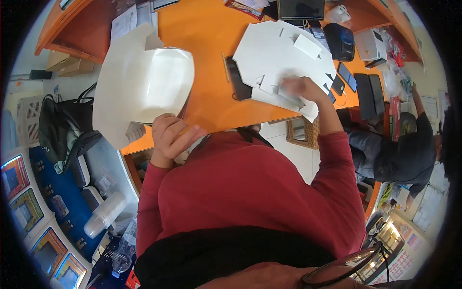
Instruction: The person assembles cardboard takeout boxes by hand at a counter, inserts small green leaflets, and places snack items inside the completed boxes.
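Observation:
On the left of the orange table (211, 67) stands a partly folded white cardboard box (161, 79), with a broad flap to its left. My left hand (171, 137) is at the box's near edge, its fingers apart and touching or almost touching the card. Further right lies a flat white cardboard blank (264, 48) with cut slots and tabs. Over the blank's near right part is my right hand (303, 89). Motion smears its fingertips, so whether they grip a tab of the card cannot be made out.
A dark flat device (238, 79) lies partly under the blank. Phones (346, 77), a black machine (339, 41) and a monitor (302, 8) line the far right. Stacked clear cups (106, 214) and a dark bag (65, 125) are at left. Another person (397, 149) is at right.

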The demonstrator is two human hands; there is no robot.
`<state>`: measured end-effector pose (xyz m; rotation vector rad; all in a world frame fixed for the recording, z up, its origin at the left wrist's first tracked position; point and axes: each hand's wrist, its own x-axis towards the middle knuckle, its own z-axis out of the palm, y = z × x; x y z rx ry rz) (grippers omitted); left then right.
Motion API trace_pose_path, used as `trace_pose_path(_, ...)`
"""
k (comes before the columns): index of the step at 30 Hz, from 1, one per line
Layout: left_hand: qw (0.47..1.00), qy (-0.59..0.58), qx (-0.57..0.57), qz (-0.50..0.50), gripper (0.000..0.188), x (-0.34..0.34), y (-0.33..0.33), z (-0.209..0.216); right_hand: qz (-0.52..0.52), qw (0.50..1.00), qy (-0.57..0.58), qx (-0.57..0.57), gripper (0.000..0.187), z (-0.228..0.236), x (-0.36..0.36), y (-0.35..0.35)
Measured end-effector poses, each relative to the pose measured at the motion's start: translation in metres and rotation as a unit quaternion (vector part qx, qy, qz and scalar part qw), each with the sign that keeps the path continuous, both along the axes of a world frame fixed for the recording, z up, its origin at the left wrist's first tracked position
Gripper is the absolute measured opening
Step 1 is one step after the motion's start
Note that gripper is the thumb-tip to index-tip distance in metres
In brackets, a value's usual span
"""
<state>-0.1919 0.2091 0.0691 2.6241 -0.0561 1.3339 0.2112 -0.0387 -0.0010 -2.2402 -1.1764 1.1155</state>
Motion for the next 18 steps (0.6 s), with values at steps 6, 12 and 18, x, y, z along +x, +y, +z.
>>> trace_pose_path(6, 0.992, 0.051, -0.057, -0.1, 0.03, 0.063, -0.032, 0.001, -0.145, 0.979, 0.058, 0.131, 0.023, -0.011, 0.026, -0.013)
trace_pose_path(12, 0.972, 0.065, -0.207, -0.091, 0.032, 0.143, -0.079, 0.01, 0.095, 0.983, -0.071, 0.142, 0.02, 0.071, -0.004, 0.008)
trace_pose_path(18, 0.778, 0.336, -0.523, -0.092, 0.039, 0.212, -0.126, 0.012, 0.165, 0.98, -0.001, 0.109, 0.027, 0.14, -0.025, 0.006)
